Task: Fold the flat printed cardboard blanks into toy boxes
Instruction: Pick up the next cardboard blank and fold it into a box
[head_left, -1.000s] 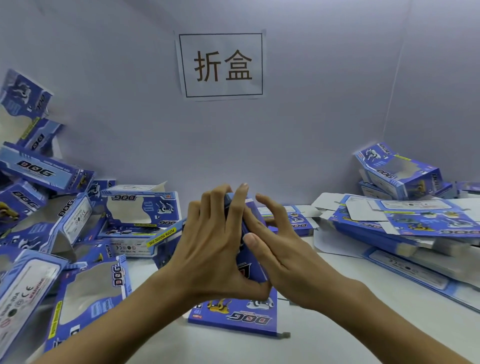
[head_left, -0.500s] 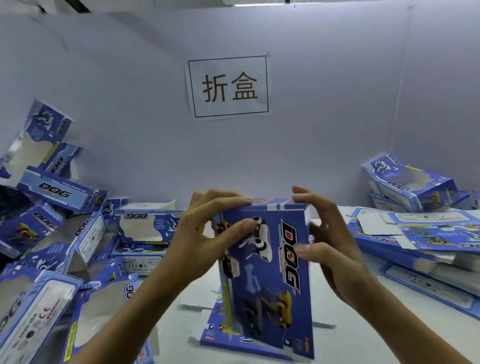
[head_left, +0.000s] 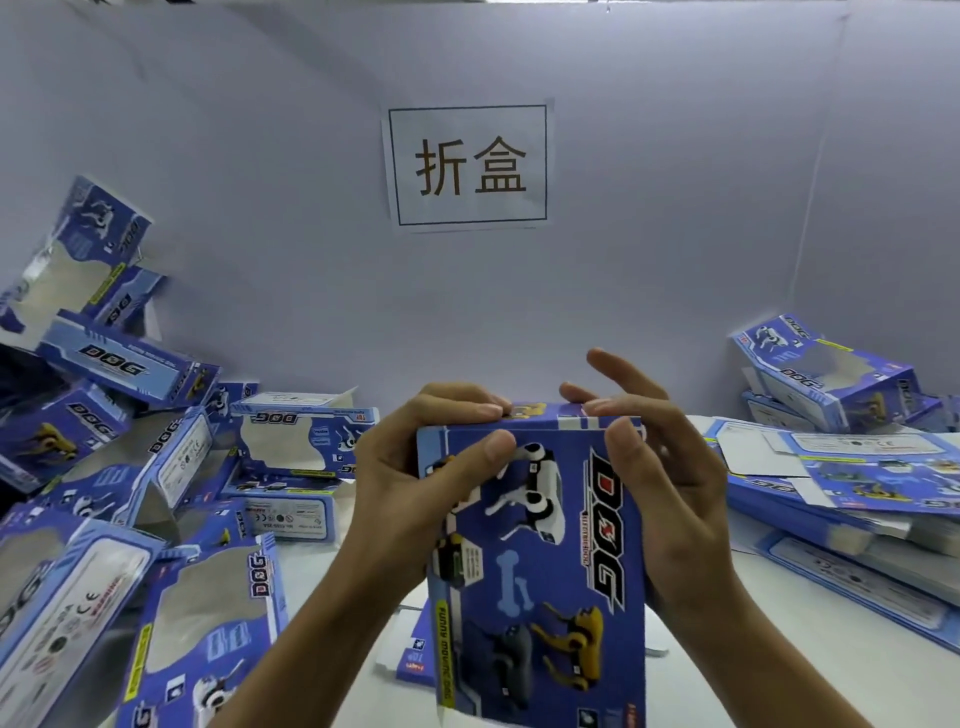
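Observation:
I hold a blue printed "DOG" toy box (head_left: 540, 561) upright in front of me, its printed face with robot dogs toward the camera. My left hand (head_left: 415, 478) grips its upper left corner, thumb on the face and fingers over the top edge. My right hand (head_left: 660, 467) clasps the upper right edge, thumb on the face, fingers partly spread above the top flap. Another flat blank (head_left: 415, 660) lies on the table under the held box.
A heap of folded blue boxes (head_left: 156, 493) fills the left side. A stack of flat blanks (head_left: 852, 488) lies on the right, with folded boxes (head_left: 821, 374) behind it. A paper sign (head_left: 470, 166) hangs on the grey back wall. White tabletop (head_left: 779, 654) shows at right.
The box has been turned from edge-on between my hands to upright with its printed face toward me and raised closer. Both hands shifted to its top corners.

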